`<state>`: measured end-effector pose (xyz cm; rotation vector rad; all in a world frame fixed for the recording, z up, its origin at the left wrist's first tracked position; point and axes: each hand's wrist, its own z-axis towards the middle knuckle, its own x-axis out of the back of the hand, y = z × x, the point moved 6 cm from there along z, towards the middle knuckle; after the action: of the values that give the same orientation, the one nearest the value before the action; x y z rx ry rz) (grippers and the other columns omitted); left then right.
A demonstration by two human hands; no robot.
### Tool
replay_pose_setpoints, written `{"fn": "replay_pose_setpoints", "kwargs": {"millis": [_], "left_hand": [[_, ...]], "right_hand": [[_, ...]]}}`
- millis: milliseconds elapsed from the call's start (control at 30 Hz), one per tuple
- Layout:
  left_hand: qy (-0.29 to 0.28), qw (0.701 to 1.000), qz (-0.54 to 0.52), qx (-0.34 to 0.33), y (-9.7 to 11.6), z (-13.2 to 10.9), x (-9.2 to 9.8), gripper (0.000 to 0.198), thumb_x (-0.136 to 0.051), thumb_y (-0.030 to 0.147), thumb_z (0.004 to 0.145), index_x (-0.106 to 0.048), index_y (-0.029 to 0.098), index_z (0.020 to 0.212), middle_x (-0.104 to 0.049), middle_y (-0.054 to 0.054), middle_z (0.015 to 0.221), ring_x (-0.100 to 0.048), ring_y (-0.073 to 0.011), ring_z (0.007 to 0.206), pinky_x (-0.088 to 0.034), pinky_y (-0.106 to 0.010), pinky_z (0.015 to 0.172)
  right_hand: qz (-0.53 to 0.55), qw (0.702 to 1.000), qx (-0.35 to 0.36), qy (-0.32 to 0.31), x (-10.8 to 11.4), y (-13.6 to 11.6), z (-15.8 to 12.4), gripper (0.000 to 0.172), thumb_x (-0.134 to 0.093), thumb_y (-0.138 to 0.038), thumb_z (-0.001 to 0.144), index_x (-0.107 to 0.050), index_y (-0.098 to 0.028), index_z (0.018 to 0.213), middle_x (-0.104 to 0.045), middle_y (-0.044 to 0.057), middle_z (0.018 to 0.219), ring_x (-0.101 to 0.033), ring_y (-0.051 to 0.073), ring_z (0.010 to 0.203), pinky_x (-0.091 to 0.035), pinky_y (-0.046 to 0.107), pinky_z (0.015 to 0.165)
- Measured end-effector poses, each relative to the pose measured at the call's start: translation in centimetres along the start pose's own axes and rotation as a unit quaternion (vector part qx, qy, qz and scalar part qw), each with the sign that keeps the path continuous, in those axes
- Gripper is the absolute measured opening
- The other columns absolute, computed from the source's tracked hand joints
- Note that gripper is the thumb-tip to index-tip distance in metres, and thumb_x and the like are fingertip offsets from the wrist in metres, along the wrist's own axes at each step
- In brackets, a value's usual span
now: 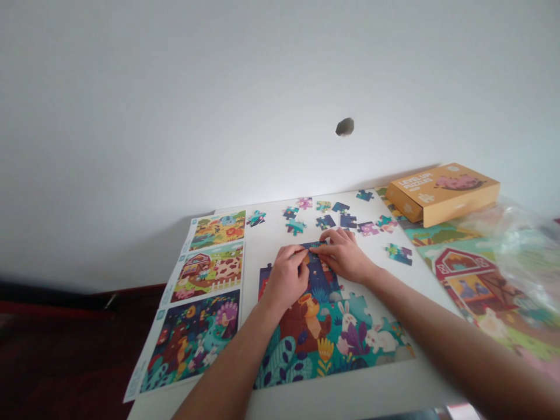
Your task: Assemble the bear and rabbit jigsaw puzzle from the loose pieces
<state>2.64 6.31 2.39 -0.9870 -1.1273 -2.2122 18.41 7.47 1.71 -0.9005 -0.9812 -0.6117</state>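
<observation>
Left hand [286, 277] and right hand [347, 256] are held close together at the far edge of one partly assembled puzzle [326, 326], which is laid in the near middle of the white surface [261, 245]. Fingers of both hands are bent, with the tips set on the dark blue far part of the puzzle; whether a piece is pinched between them cannot be told. In the puzzle, one brown bear and two white rabbits are shown among plants.

At least twelve loose pieces [296, 227] are spread beyond and to the right of the puzzle, some of them touching or nearly so. To the left, one printed sheet [178, 277] is laid, on which three pictures are stacked from far to near: animals with a lion, a farm, and a dark forest.

At the far right, one orange box [455, 186] is set, lettered "LEVEL UP PUZZLES"; its contents cannot be seen. One clear plastic bag [525, 251] is rested on a farm picture [476, 286] at the right, and what is in it cannot be made out. One hole [345, 126] is seen in the wall [219, 116].
</observation>
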Motion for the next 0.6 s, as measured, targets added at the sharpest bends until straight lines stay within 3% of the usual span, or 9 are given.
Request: {"fn": "replay_pose_setpoints", "kwargs": {"millis": [200, 600], "left_hand": [[0.001, 1.000, -0.005, 0.011, -0.5, 0.0, 0.1, 0.044, -0.045, -0.004, 0.079, -0.071, 0.019, 0.106, -0.066, -0.008, 0.109, -0.061, -0.0222, 0.106, -0.055, -0.039, 0.097], [-0.025, 0.999, 0.023, -0.006, -0.5, 0.0, -0.4, 0.042, -0.048, -0.001, 0.080, -0.071, 0.020, 0.108, -0.062, -0.008, 0.112, -0.057, -0.0238, 0.109, -0.052, -0.041, 0.099]], "right_hand": [[-0.003, 1.000, -0.009, 0.016, 0.1, 0.3, 0.1, 0.032, -0.063, -0.046, 0.091, -0.071, -0.034, 0.120, -0.062, 0.008, 0.117, -0.049, 0.027, 0.108, -0.033, 0.044, 0.098], [-0.051, 0.995, -0.073, 0.044, 0.3, 1.8, 0.2, 0.027, -0.063, -0.042, 0.092, -0.071, -0.029, 0.115, -0.063, 0.009, 0.115, -0.051, 0.027, 0.106, -0.034, 0.044, 0.096]]}}
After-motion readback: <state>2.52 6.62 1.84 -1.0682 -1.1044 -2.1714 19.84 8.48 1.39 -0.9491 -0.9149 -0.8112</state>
